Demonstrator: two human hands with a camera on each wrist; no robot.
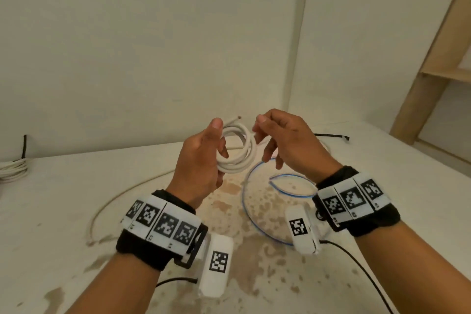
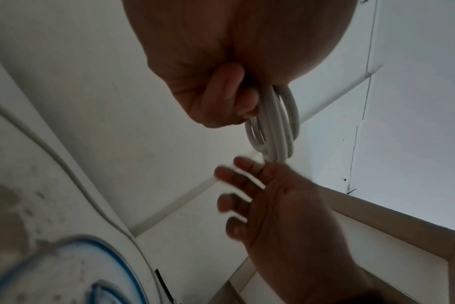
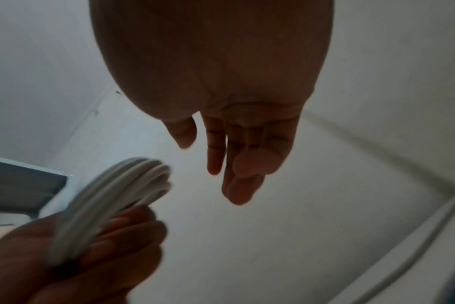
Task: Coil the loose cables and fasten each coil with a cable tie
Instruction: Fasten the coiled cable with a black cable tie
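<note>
My left hand [image 1: 219,140] holds a white cable coil [image 1: 238,153] up above the table, fingers curled through its loops and thumb raised. In the left wrist view the coil [image 2: 273,127] hangs from the curled fingers [image 2: 226,96]. The cable's cut end [image 1: 233,120] sticks out at the top. My right hand [image 1: 265,137] is right beside the coil's right edge with its fingers loosely spread and nothing in it. The right wrist view shows that hand [image 3: 221,156] with straight fingers, apart from the blurred coil [image 3: 122,189].
On the stained table [image 1: 76,237] lie a blue cable [image 1: 244,201] in loose loops and a long beige cable [image 1: 114,199]. A bundled white coil [image 1: 12,168] sits at the far left. A black cable tie [image 1: 331,135] lies behind my right hand. A wooden shelf frame [image 1: 433,71] stands on the right.
</note>
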